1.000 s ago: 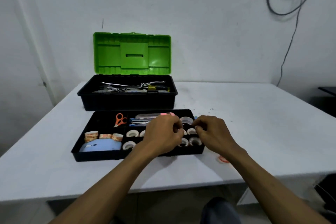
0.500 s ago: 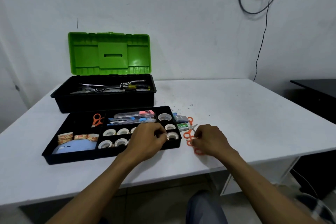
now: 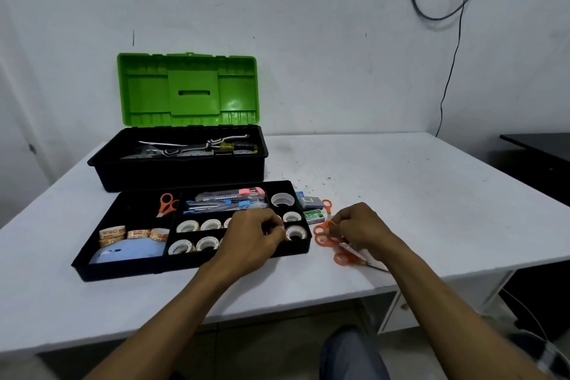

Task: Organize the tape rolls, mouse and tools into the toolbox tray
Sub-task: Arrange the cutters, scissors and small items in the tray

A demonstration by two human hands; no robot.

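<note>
A white table (image 3: 416, 194), scuffed and speckled with dark crumbs near its middle, is standing against a plain white wall (image 3: 308, 40) where a dark cable (image 3: 453, 49) is hanging in loops and trailing down to the table's far right corner. A black table (image 3: 543, 148) is showing at the right edge. A black toolbox (image 3: 185, 173) is sitting at the back left with its green lid (image 3: 188, 89) standing open, and the toolbox tray (image 3: 191, 265) is lying just in front of it, holding tape rolls (image 3: 211, 225), a blue mouse (image 3: 129, 251) and a utility knife (image 3: 231, 194). The left hand (image 3: 253, 237) is hovering over the tray's right end with fingers curled in; whether it is holding anything cannot be told. The right hand (image 3: 361, 225) is curling over orange scissors (image 3: 322, 241) lying on the table just right of the tray, its grip unclear
</note>
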